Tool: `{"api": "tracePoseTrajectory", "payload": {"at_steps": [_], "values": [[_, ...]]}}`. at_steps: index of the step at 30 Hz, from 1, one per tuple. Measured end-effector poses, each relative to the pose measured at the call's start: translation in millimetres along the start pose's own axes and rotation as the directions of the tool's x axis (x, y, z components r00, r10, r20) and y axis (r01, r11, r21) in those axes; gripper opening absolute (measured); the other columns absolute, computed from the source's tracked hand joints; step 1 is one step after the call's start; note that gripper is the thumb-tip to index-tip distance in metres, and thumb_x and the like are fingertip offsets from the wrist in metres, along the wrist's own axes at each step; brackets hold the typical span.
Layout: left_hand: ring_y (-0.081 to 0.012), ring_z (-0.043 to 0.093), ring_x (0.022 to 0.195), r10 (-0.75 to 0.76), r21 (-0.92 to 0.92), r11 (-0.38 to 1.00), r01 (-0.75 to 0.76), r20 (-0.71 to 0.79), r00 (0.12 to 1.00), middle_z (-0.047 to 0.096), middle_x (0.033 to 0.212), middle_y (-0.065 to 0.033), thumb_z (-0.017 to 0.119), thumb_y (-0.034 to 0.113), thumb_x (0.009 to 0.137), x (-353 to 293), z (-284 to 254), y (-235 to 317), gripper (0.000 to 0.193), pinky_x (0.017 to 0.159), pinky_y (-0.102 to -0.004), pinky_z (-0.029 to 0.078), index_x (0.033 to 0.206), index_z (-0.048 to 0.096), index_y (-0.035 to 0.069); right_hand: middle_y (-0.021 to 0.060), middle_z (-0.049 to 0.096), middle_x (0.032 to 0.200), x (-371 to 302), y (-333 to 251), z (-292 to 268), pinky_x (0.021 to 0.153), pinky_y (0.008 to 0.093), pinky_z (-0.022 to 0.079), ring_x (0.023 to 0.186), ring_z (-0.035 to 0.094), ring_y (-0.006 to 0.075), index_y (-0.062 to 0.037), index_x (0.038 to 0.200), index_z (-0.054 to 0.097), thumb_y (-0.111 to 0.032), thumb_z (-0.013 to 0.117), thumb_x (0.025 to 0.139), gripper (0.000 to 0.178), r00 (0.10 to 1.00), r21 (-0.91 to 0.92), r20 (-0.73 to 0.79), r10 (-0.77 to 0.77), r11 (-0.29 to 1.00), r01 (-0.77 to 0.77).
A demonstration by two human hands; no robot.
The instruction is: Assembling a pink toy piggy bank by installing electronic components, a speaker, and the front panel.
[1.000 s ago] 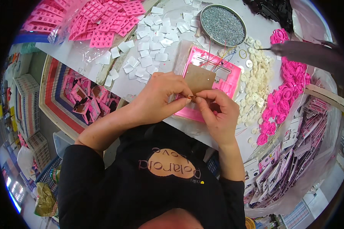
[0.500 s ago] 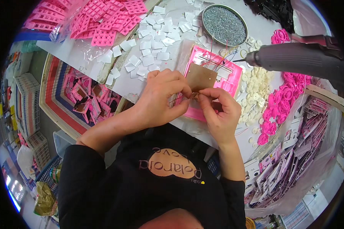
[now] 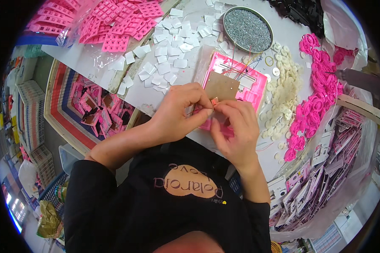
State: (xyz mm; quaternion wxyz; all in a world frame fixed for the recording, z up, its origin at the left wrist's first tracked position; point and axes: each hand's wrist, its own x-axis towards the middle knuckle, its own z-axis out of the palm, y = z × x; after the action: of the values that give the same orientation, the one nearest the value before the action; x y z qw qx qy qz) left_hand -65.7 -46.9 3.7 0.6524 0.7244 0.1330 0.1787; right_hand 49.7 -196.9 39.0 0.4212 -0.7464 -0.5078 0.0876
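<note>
Thumb and forefinger of my left hand (image 3: 183, 109) pinch a small orange piece (image 3: 215, 101), too small to identify. My right hand (image 3: 237, 130) is beside it, forefinger at the piece and thumb apart, lower down. Both hands are over the near edge of a pink plastic housing (image 3: 257, 82). On this housing lies a flat brown board (image 3: 221, 86), its near edge covered by my fingers. Thin red and dark wires (image 3: 234, 72) run loosely across the housing's far part.
A round tin of small screws (image 3: 248, 29) stands behind the housing. White squares (image 3: 164, 65) lie to the left, cream round parts (image 3: 283, 97) and pink rings (image 3: 312, 105) to the right. A power screwdriver (image 3: 359, 79) hangs at right. A striped basket (image 3: 57, 109) holds pink assemblies.
My right thumb has come away from the forefinger and dropped lower. The orange piece now shows at my left fingertips. The power screwdriver has swung away to the right, uncovering pink rings.
</note>
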Motion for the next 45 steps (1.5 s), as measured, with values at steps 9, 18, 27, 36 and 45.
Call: {"api": "tracePoseTrajectory", "payload": {"at_steps": [9,18,27,36,45], "values": [[-0.0248,0.061,0.077,0.189,0.270,0.943,-0.194,0.046,0.981,0.062,0.079,-0.0045,0.073,0.005,0.081,1.9,-5.2,8.4,0.009,0.069,-0.0391,0.040,0.083,0.065,0.008,0.0110,0.074,0.093,-8.1,10.1,7.1,0.064,0.0339,0.054,0.073,0.069,0.0257,-0.0007,0.097,0.070,0.002,0.078,0.079,0.019,0.999,0.041,-0.053,-0.003,0.999,0.005],[-0.0256,0.062,0.076,0.099,0.206,0.973,-0.105,0.038,0.994,0.063,0.080,-0.0057,0.073,0.005,0.080,0.3,-1.0,2.9,0.008,0.070,-0.0391,0.042,0.083,0.066,0.007,0.0108,0.075,0.094,-6.8,9.6,10.7,0.064,0.0328,0.055,0.075,0.071,0.0248,-0.0012,0.096,0.070,0.001,0.078,0.078,0.021,0.986,-0.065,-0.121,-0.119,0.992,0.111],[-0.0263,0.061,0.069,0.065,0.222,0.972,-0.073,0.044,0.997,0.061,0.078,-0.0090,0.071,0.005,0.082,5.2,-6.8,21.7,0.008,0.064,-0.0382,0.046,0.087,0.066,0.003,0.0105,0.074,0.090,-10.2,14.0,16.8,0.061,0.0327,0.055,0.072,0.071,0.0253,-0.0014,0.091,0.068,0.003,0.077,0.075,0.020,0.976,-0.028,-0.202,-0.084,0.996,0.080],[-0.0117,0.065,0.063,-0.582,0.024,0.792,0.610,0.329,0.744,0.071,0.077,-0.0111,0.065,0.008,0.094,42.0,-23.8,51.3,0.017,0.057,-0.0270,0.050,0.105,0.067,-0.006,0.0122,0.071,0.097,-6.9,12.7,11.9,0.067,0.0346,0.057,0.083,0.070,0.0282,-0.0006,0.091,0.067,0.003,0.079,0.068,0.027,0.955,-0.107,-0.042,-0.295,0.951,0.289],[-0.0135,0.068,0.067,-0.153,0.151,0.984,0.096,0.432,0.889,0.073,0.084,-0.0099,0.074,0.009,0.088,35.1,-34.0,50.7,0.023,0.063,-0.0280,0.054,0.105,0.066,-0.003,0.0096,0.073,0.102,-9.1,18.6,3.9,0.068,0.0361,0.056,0.083,0.067,0.0276,-0.0024,0.093,0.067,0.001,0.079,0.070,0.026,0.977,-0.099,-0.027,-0.214,0.973,0.210]]}}
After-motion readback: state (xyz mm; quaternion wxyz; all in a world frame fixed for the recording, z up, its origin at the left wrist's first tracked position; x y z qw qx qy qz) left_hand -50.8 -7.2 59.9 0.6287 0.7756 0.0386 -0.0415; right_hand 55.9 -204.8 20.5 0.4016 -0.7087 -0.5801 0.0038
